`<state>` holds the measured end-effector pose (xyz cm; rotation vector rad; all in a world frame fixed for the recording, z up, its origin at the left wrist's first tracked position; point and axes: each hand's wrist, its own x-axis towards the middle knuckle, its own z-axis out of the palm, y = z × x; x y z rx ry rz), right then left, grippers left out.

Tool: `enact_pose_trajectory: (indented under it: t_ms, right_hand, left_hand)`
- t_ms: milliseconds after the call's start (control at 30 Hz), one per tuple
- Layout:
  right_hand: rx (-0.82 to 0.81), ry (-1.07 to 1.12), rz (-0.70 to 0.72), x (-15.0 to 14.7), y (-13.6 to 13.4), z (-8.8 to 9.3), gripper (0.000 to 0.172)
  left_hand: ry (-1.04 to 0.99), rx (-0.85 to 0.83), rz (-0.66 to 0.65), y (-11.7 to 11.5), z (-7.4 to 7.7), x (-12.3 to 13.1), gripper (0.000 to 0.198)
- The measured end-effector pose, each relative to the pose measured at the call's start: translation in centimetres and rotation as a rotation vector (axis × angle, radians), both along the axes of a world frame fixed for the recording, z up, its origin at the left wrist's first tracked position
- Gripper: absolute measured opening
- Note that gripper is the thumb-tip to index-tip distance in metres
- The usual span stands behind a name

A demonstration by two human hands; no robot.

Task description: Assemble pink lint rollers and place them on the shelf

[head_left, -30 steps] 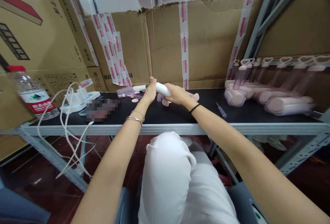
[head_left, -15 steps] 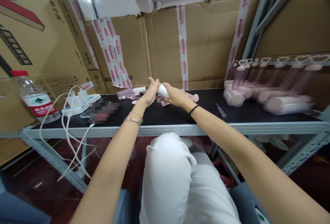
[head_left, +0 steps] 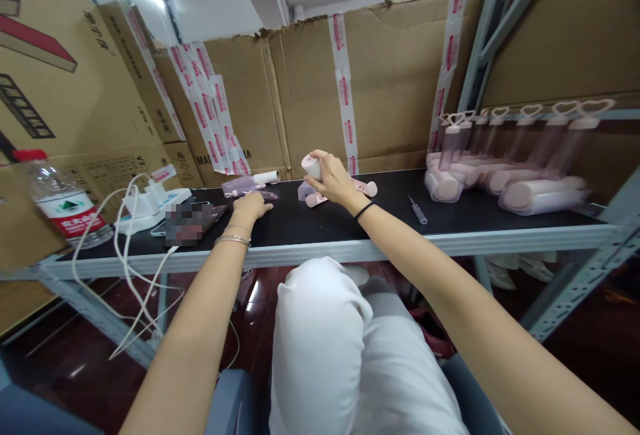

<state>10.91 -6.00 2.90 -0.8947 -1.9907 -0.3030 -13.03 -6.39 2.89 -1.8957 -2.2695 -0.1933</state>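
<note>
My right hand (head_left: pixel 334 180) is closed around a short white cylinder with a pinkish round end (head_left: pixel 311 166), held above the table. Below it lie a small purple block (head_left: pixel 305 190) and a pale pink strip-shaped part with round ends (head_left: pixel 367 188), partly hidden by the hand. My left hand (head_left: pixel 251 207) rests low on the table, thumb stretched out to the side, its fingertips by some small purple pieces (head_left: pixel 267 195). Behind those pieces lies a clear purple tube (head_left: pixel 237 185) with a white cylinder (head_left: pixel 266 177) at its right. The left fingertips are partly hidden.
A small pointed tool (head_left: pixel 417 211) lies right of centre on the black tabletop (head_left: pixel 345 225). Pink-and-white cylinders with heart-shaped loops (head_left: pixel 545 188) crowd the right end. At left are a water bottle (head_left: pixel 67 205), a power strip (head_left: pixel 153 211) with white cables, and a phone. Cardboard (head_left: pixel 310 101) walls the back.
My left hand has left the white cylinder and moved left and down to the purple pieces. My right hand still holds the cylinder, now turned with its round end up. The view has shifted slightly.
</note>
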Motion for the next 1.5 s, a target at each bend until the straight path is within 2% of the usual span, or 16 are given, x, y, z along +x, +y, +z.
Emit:
enact_pose_trajectory:
  t_ms: [67,200,333,500,567,667,767,833,967,1067,1233,1333,1500]
  right_hand:
    - [0.021,0.028,-0.041,0.0,0.1,0.0,0.048]
    - [0.013,0.057,-0.086,0.4,0.2,0.2,0.049]
    - [-0.005,0.069,-0.077,0.7,0.5,0.2,0.049]
    - [-0.031,0.186,-0.042,0.7,0.9,0.2,0.045]
    - [-0.095,0.301,-0.031,0.6,1.2,0.2,0.047]
    - [-0.180,0.507,-0.034,0.8,2.0,0.3,0.051]
    - [-0.176,0.643,-0.071,1.1,3.3,0.2,0.051]
    - [-0.156,0.629,-0.096,1.4,4.1,0.0,0.052]
    - [-0.164,0.571,-0.094,1.4,4.9,-0.2,0.062]
    - [-0.175,0.629,-0.041,1.0,4.7,-0.3,0.062]
    - [-0.291,0.733,0.157,0.1,3.6,0.0,0.061]
    - [-0.347,0.794,0.228,0.0,3.0,0.3,0.058]
    - [-0.333,0.822,0.315,0.4,3.2,-0.2,0.054]
  left_hand:
    - [-0.035,0.041,-0.015,0.3,-0.1,0.2,0.054]
    - [-0.084,0.002,-0.170,1.3,-0.5,-0.6,0.044]
    - [-0.003,-0.011,-0.222,1.9,-0.6,-1.4,0.046]
    - [0.066,-0.006,-0.254,1.3,0.0,-0.9,0.060]
    - [0.016,0.044,-0.287,0.8,0.4,-0.2,0.059]
    - [-0.263,0.191,-0.373,0.3,1.3,1.9,0.054]
    - [-0.761,0.328,-0.455,0.6,2.3,5.5,0.049]
    - [-1.114,0.416,-0.521,1.1,2.8,8.5,0.043]
    - [-1.627,0.494,-0.480,1.9,2.7,13.0,0.038]
    - [-1.811,0.487,-0.454,2.2,2.0,14.0,0.038]
    - [-1.800,0.502,-0.463,2.5,1.4,13.3,0.040]
    - [-1.796,0.507,-0.458,2.6,1.0,13.1,0.038]
    - [-1.578,0.590,-0.358,2.5,0.1,12.9,0.034]
